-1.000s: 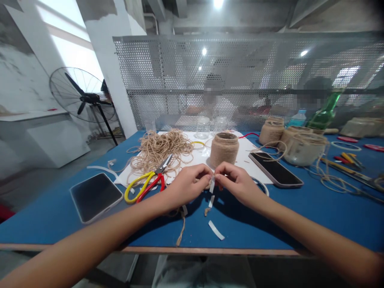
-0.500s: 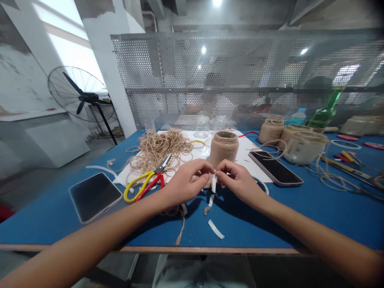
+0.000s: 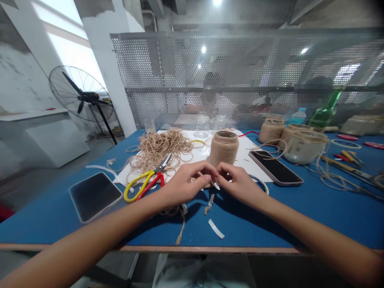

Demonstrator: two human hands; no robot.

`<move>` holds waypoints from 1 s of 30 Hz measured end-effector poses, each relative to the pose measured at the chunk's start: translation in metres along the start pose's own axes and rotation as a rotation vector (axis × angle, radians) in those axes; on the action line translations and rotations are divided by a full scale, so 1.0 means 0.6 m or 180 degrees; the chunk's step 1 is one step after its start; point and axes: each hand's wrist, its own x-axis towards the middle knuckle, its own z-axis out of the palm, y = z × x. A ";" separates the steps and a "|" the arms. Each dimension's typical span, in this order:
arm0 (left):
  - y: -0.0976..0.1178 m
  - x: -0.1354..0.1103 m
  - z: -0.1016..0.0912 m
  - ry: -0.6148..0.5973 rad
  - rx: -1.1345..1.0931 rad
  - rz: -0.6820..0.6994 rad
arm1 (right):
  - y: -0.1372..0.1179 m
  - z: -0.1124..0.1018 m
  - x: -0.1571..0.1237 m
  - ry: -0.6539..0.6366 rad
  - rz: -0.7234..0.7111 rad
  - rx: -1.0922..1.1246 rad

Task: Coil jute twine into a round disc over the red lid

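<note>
My left hand (image 3: pixel 193 178) and my right hand (image 3: pixel 232 178) meet at the fingertips over the front edge of the white paper (image 3: pixel 255 170). Between them shows a small white strip (image 3: pixel 216 185), pinched by the fingers of both. A thin piece of twine (image 3: pixel 200 174) appears by my left hand, mostly hidden. Right behind the hands stands a twine-wrapped jar (image 3: pixel 224 149), upright. Scissors (image 3: pixel 150 178) with one yellow and one red handle lie left of my left hand, blades against a heap of loose twine (image 3: pixel 165 146).
A phone (image 3: pixel 276 168) lies right, a dark-screened tablet or phone (image 3: pixel 95 197) left. White scraps (image 3: pixel 216 229) and a twine end (image 3: pixel 181 232) rest near the table edge. More jars (image 3: pixel 306 147), a green bottle (image 3: pixel 325 112) and a perforated screen (image 3: pixel 168 80) stand beyond.
The white strip hung down between the fingertips; now only a short, tilted end shows. My hands have drawn closer together, with the fingers curled further over it.
</note>
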 end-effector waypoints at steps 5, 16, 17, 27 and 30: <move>-0.005 0.000 -0.003 0.0093 0.0108 0.0024 | -0.004 -0.001 -0.001 -0.0175 -0.0162 -0.0275; -0.007 0.001 -0.008 0.0063 0.0301 0.0176 | 0.008 0.000 -0.002 -0.0365 -0.0171 -0.0579; -0.008 0.002 -0.009 0.0064 0.0295 0.0180 | 0.008 0.000 -0.002 -0.0389 -0.0170 -0.0625; -0.025 0.009 -0.003 0.0445 0.0410 -0.0324 | 0.002 -0.011 -0.016 -0.0826 -0.0600 -0.1955; -0.032 0.011 -0.004 0.0596 0.0521 -0.0371 | 0.001 -0.013 -0.014 -0.0819 -0.0635 -0.2030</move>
